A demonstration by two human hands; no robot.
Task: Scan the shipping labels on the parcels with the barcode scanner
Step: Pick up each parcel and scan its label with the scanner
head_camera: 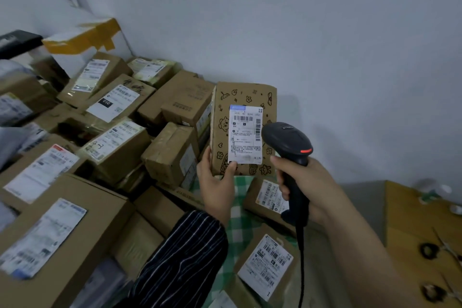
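A person's left hand [216, 177] holds a brown parcel [246, 95] printed with cartoon doodles upright in the middle of the scene, in front of a pale wall [325, 32]. The fingers wrap its lower left edge and the thumb presses on the lower left corner of the white shipping label [245, 135]. The label faces the camera, with its barcodes near the top. Whether the parcel's lower edge rests on anything cannot be told.

The right hand [307, 187] is clenched around the grip of a black barcode scanner [287, 140]. The scanner's head sits just right of the label, close to the parcel's face, and a red light shows on its near side. A dark cable [301, 257] hangs from the base of the grip towards the near edge.

Below the hands lies a green checked cloth [240, 210]. On it are two smaller labelled boxes, one [268, 197] just beneath the held parcel and another [267, 265] nearer the camera. A striped sleeve [185, 257] covers the left forearm.

A heap of cardboard parcels [117, 147] fills the left side from near to far, most with white labels turned upward. A white box with yellow tape [85, 40] stands at the far left against the wall. A wooden surface [412, 220] shows at the near right.
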